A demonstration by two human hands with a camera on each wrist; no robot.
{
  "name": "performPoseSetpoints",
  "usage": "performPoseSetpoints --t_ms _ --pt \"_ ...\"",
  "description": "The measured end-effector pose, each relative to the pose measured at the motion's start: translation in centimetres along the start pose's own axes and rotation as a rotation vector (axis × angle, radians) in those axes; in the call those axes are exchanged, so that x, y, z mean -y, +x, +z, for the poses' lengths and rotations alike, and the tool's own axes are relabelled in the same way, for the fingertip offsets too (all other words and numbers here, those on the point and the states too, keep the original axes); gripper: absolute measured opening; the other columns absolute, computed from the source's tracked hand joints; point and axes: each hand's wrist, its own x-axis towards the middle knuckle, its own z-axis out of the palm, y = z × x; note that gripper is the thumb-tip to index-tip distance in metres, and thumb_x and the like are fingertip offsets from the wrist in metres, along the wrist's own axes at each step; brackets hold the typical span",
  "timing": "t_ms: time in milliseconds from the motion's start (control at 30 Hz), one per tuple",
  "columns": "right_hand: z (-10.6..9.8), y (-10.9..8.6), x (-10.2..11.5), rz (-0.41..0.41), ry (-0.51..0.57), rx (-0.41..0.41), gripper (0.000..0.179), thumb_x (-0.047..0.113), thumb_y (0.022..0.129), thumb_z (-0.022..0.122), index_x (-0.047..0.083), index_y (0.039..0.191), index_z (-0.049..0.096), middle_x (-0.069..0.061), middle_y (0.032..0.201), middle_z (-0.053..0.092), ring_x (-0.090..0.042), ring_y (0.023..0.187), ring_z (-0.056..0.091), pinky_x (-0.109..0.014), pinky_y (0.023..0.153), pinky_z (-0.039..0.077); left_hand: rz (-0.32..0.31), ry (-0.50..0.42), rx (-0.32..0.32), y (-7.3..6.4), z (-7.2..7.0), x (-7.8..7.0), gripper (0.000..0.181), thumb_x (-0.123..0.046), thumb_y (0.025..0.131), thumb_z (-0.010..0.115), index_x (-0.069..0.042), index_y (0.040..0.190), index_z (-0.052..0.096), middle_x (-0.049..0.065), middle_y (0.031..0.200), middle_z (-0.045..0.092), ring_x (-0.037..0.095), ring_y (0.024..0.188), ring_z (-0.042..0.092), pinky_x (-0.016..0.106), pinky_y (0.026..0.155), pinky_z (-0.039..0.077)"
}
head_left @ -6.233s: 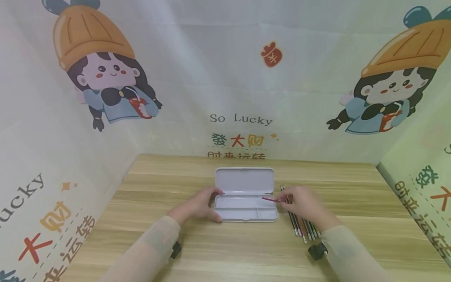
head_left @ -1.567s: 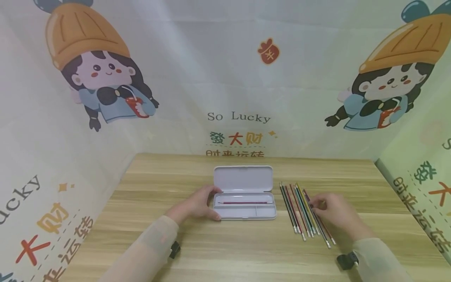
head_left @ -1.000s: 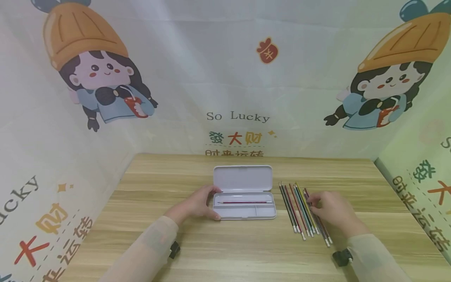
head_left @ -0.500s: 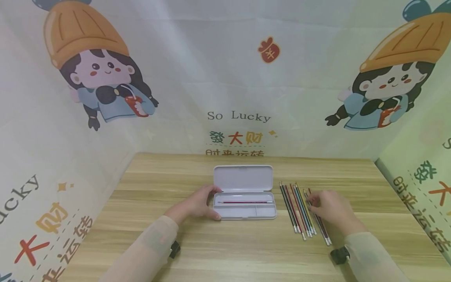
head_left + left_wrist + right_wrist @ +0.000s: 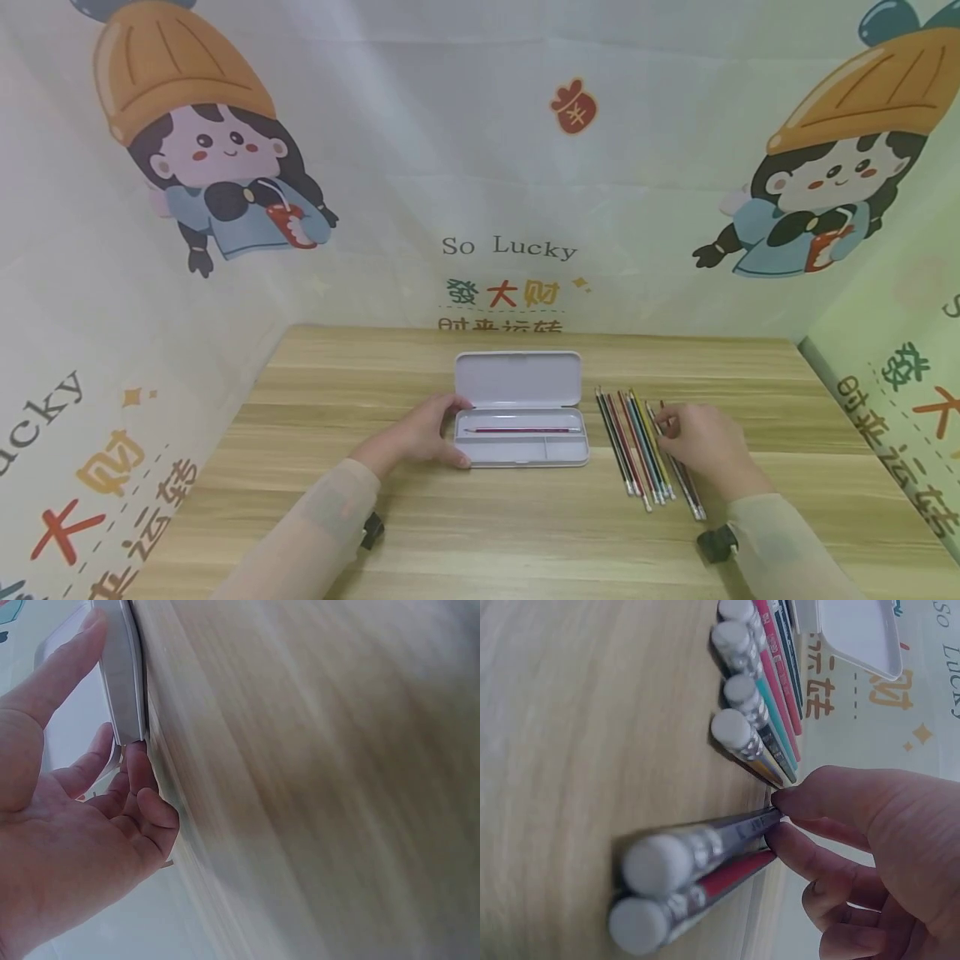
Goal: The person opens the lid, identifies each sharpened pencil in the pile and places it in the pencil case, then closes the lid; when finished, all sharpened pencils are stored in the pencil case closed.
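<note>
My left hand [image 5: 423, 433] holds the left end of an open white pencil case [image 5: 517, 379], its thumb at the front edge and fingers at the back. One red pencil [image 5: 517, 431] lies lengthwise in the case's rear compartment. To the right, my right hand [image 5: 708, 437] is at the right side of a row of pencils [image 5: 633, 450]. In the right wrist view its thumb and forefinger pinch a dark pencil [image 5: 739, 829], whose white eraser end points toward the camera. A red pencil [image 5: 739, 874] lies right beside that one.
The case stands on a wood-grain table [image 5: 480, 533], its lid raised at the back. Its front half is split by a small divider [image 5: 546, 450]. A printed cloth [image 5: 510, 192] hangs behind the table and at both sides.
The red pencil, earlier in my right hand over the case, now lies inside it. My right hand has gone to the row's right side; lately, pencils there shifted slightly. My left hand stays put.
</note>
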Motion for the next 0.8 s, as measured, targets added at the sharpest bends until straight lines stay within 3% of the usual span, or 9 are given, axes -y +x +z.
performPoseSetpoints --t_ms 467,633,800 --pt "-0.1 -0.2 0.2 0.033 0.082 -0.019 0.034 0.019 0.085 0.076 0.007 0.117 0.075 -0.008 0.093 0.076 -0.014 0.069 0.063 -0.029 0.052 0.048 0.01 -0.002 0.001 -0.3 -0.1 -0.4 0.084 -0.018 0.066 0.097 -0.005 0.138 0.056 0.02 0.142 0.057 0.039 0.138 0.05 0.054 0.122 0.035" --pt "-0.1 -0.3 0.8 0.002 0.124 -0.049 0.033 0.017 0.085 0.074 0.011 0.117 0.076 -0.003 0.091 0.076 -0.01 0.06 0.055 -0.027 0.047 0.042 0.004 -0.004 0.002 -0.3 -0.1 -0.4 0.084 -0.017 0.066 0.097 -0.005 0.138 0.056 0.02 0.141 0.057 0.038 0.137 0.05 0.053 0.122 0.036" --pt "-0.1 -0.2 1.5 -0.06 0.143 -0.082 0.026 0.017 0.085 0.074 0.012 0.111 0.078 0.002 0.085 0.075 -0.008 0.067 0.06 -0.027 0.055 0.048 0.005 0.004 0.003 -0.3 -0.2 -0.5 0.084 -0.018 0.066 0.097 -0.005 0.138 0.056 0.02 0.141 0.057 0.038 0.137 0.05 0.053 0.122 0.035"
